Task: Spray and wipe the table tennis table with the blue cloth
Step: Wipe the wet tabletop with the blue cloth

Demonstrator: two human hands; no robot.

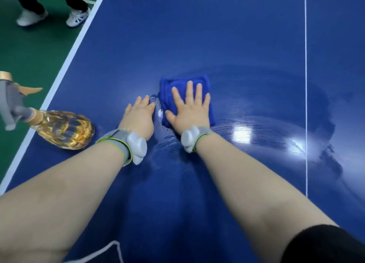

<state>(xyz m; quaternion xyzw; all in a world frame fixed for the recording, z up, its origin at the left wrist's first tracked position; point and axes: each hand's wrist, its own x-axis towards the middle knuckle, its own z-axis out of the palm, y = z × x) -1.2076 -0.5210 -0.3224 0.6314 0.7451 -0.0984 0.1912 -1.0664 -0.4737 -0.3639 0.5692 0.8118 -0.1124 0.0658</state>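
The blue cloth [167,86], folded into a thick pad, is pressed flat on the counter [217,35], towards its left side. It is covered by the right grip [187,112], whose fingers are spread straight and apart over the fabric; nothing is clamped. The left grip [140,116] is laid just beside the cloth's left edge, fingers loosely extended on the surface and holding nothing. A few beads of liquid [153,99] are seen between the two.

A shiny wet film [256,124] with curved wipe marks is spread to the right of the cloth, up to the thin white line [305,85]. The far part of the counter looks dry and is judged not yet wiped.

The cloth is held by downward pressure alone, so on the slick film it could be pushed out from under the palm or dragged open at a fold, and streaks or missed patches would be left. A slip is also possible if weight is leaned through the left grip on the wet surface.

The spray bottle [65,130] is laid on its side near the white border [65,65], and its trigger head appears to reach past the edge above the green floor [29,55]. A wide sweep to the left could bring a forearm against it, and it could be rolled off. Whether it is leaking cannot be told.
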